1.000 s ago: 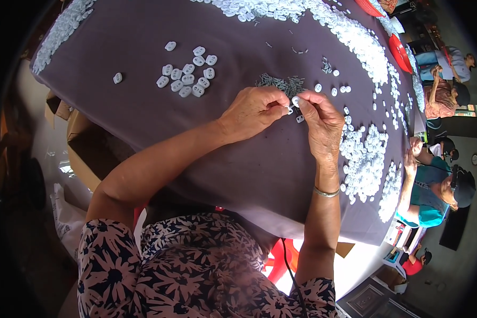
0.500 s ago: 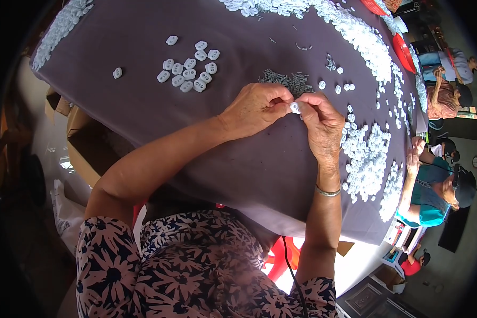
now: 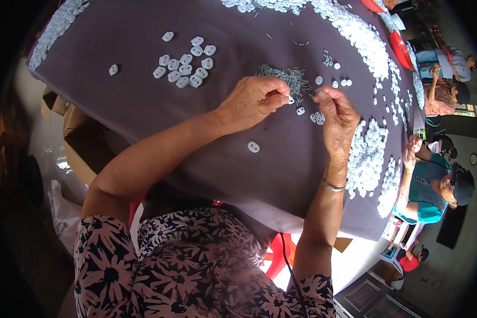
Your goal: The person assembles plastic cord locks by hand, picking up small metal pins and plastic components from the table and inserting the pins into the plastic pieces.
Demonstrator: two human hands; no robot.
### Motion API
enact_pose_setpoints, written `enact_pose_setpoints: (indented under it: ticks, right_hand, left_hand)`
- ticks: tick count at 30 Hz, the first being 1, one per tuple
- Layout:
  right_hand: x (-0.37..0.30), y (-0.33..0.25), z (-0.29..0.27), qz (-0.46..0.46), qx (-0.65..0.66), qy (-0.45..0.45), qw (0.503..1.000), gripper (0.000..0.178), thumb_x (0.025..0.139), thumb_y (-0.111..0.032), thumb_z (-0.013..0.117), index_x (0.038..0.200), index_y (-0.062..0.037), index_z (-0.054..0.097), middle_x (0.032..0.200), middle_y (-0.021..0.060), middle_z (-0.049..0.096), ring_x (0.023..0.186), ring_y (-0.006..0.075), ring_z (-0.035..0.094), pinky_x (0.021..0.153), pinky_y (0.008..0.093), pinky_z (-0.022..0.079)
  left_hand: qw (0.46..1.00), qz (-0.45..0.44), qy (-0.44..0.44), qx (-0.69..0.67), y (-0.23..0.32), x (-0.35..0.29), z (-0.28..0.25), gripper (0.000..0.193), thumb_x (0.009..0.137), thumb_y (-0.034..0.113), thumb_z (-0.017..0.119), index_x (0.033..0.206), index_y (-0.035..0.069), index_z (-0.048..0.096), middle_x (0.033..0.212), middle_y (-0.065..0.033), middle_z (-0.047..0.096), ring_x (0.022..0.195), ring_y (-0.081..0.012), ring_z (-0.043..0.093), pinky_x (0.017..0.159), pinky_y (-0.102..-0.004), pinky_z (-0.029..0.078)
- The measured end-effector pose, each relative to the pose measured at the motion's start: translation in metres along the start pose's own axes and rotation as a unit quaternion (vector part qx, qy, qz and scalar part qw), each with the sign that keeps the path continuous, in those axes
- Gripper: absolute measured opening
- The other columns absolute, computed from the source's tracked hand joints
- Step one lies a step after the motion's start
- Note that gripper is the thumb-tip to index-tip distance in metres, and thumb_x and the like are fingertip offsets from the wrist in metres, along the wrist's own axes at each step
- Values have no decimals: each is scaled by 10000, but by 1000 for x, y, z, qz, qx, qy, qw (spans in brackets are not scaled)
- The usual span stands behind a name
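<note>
My left hand (image 3: 254, 103) pinches a small white plastic piece (image 3: 290, 99) between thumb and fingertips. Just to its right, my right hand (image 3: 338, 114) is apart from that piece, its thumb and forefinger pressed together. Whatever they hold, if anything, is too small to make out. Beyond the fingertips lies a pile of small grey screws (image 3: 286, 78). A single white two-hole piece (image 3: 253, 147) rests on the cloth below my left hand. Between the hands are another loose piece (image 3: 300, 111) and a small cluster of white pieces (image 3: 317, 117).
Brown cloth covers the table (image 3: 127, 106). A group of white two-hole pieces (image 3: 185, 69) lies at the left. Heaps of white parts (image 3: 368, 159) spread along the right and far side, near a red basket (image 3: 402, 51). Co-workers (image 3: 434, 183) sit at the right; a cardboard box (image 3: 82, 140) stands at left.
My right hand has parted from the left and moved right. The left still pinches a white piece. A white two-hole piece now shows on the cloth where none lay before.
</note>
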State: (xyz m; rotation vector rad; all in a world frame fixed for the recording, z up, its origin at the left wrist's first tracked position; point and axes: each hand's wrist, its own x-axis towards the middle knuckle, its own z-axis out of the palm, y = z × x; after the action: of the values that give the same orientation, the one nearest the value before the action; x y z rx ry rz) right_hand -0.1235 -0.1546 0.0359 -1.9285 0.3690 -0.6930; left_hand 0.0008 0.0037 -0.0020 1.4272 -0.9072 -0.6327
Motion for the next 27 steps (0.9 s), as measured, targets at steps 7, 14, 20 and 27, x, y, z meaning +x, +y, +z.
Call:
enact_pose_setpoints:
  ticks: [7,14,20,27]
  right_hand:
    - [-12,5,19,-4,-27,-111,993,63,877,-36,653,933,-10,667,809,-24,607,637,25,481,557,185,399]
    - [-9,-1,29,20,5,-79,997,36,855,-22,663,871,9,663,738,-8,611,661,39,508,577,207,416]
    - [-14,10,33,-8,-1,-75,997,65,862,-19,661,921,3,677,775,-13,627,680,37,530,591,188,426]
    - [-1,6,-2,-12,13,56,998,16,881,-21,646,880,-25,662,783,-28,612,699,37,519,615,189,439]
  left_hand:
    - [999,-7,-13,-34,-1,-1,-1,133,924,116,607,988,0,621,836,-13,604,723,-59,550,657,-222,493]
    - [996,42,31,-75,0,0,2,144,903,32,611,1044,0,609,874,-22,610,741,-66,564,680,-212,500]
    - [993,59,38,-90,1,0,-2,274,870,-29,622,1136,21,581,894,-27,625,760,-57,583,674,-193,495]
    - [995,25,62,-74,6,1,-1,296,852,4,628,1134,24,539,782,-5,598,675,-56,570,623,-191,470]
